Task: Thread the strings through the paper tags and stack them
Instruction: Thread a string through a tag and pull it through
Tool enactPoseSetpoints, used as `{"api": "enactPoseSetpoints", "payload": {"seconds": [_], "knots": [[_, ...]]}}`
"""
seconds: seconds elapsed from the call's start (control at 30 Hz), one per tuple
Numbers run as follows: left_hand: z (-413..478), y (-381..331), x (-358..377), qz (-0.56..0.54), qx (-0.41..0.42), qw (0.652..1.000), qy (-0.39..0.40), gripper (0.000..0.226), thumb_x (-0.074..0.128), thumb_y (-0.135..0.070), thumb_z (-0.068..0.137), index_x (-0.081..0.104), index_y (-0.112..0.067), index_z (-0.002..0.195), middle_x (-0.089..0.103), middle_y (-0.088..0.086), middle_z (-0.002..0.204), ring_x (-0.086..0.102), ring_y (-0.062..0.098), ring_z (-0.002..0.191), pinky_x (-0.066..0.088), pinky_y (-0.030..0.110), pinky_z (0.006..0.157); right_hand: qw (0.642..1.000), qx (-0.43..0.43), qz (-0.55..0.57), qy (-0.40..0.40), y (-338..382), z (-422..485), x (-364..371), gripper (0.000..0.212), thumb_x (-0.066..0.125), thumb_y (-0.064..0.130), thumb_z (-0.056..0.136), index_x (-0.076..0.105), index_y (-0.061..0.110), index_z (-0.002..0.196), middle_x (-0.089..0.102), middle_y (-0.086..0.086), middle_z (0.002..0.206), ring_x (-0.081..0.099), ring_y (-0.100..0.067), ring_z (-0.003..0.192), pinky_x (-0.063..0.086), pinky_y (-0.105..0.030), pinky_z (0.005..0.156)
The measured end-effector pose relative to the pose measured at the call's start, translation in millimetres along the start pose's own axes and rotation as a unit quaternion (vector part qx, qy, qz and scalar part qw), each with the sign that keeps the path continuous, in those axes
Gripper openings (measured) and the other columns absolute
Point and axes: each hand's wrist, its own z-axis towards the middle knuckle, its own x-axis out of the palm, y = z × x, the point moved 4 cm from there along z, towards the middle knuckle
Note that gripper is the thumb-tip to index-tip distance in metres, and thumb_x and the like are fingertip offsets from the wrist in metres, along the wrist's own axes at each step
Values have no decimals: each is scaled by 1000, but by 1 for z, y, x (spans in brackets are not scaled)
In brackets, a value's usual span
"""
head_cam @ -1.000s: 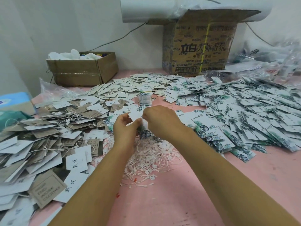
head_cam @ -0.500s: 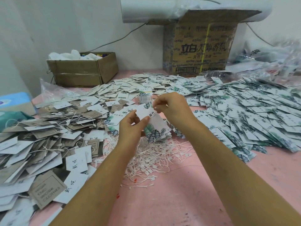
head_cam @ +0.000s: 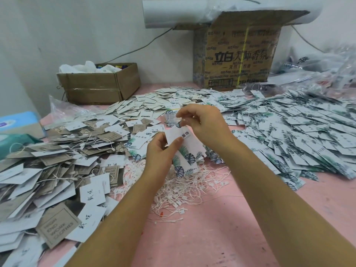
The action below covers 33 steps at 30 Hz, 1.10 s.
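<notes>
On the left of the pink table [head_cam: 212, 237] lies a pile of grey and white tags [head_cam: 57, 155] with strings already through them, and a small cardboard box [head_cam: 96, 87] stands behind it. In the middle, a heap of loose white strings [head_cam: 179, 191] lies under the forearms. Above it the left hand [head_cam: 159, 151] pinches a paper tag [head_cam: 185, 136] between thumb and fingers at its left edge. The tag is held in the air, tilted. Its long axis runs from the top end, up and away, down to the leaf-printed end nearer the person. The right hand [head_cam: 204, 126] pinches that top end with curled fingers; any string there is too small to tell. A spread of leaf-printed tags [head_cam: 298, 135] covers the right side.
</notes>
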Motion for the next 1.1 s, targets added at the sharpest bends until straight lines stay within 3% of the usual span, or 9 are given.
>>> {"api": "enactPoseSetpoints", "payload": {"seconds": [0.13,0.27,0.43,0.57,0.67,0.8,0.97,1.1], "knots": [[1,0,-1,3,17,1000,-1,14,65,-10,87,64,-23,93,71,-7,86,67,21,87,55,38,73,999,27,16,6,-3,1,0,16,69,2,79,73,6,94,73,-8,89,67,-16,83,52,-34,86],[2,0,-2,6,29,1000,-4,19,65,-6,87,64,-24,94,71,-14,81,67,5,73,56,24,61,999,25,-20,30,-4,1,3,10,71,7,77,75,6,87,73,-10,85,67,-20,86,51,-36,85],[2,-1,-2,1,29,1000,0,22,65,-4,86,64,-24,94,71,-17,79,67,2,69,52,20,54,992,15,-120,46,-5,-1,6,11,65,22,84,73,17,91,71,-1,86,61,-17,83,50,-35,78],[2,-1,-1,-5,29,1000,5,22,64,-3,86,63,-23,93,70,-17,76,67,2,68,51,20,52,984,-26,-174,24,2,-3,7,12,56,25,89,68,23,89,52,14,69,55,-15,78,46,-30,69],[2,-1,-1,-7,32,999,4,21,64,-2,86,64,-22,94,70,-16,77,68,2,69,51,19,53,980,-22,-195,32,-1,-3,10,14,54,25,89,67,23,93,49,12,74,56,-16,83,40,-28,65],[2,-3,-1,-4,36,999,4,22,65,-3,85,64,-23,93,70,-16,77,67,1,68,51,18,54,978,-16,-205,29,-4,-2,11,16,53,24,89,68,21,93,41,15,62,47,-13,72,32,-26,61],[1,-4,1,3,43,999,3,21,66,-4,85,64,-23,94,68,-11,81,65,3,67,53,20,56,979,-22,-199,26,0,-3,14,15,52,24,89,66,20,94,67,2,90,58,-21,87,40,-30,67],[0,-6,2,5,47,999,8,19,67,-6,84,64,-21,95,70,-12,81,65,4,68,54,21,58,977,-18,-214,16,-1,-3,15,18,50,25,91,66,20,99,68,0,93,59,-20,90,39,-29,68]]}}
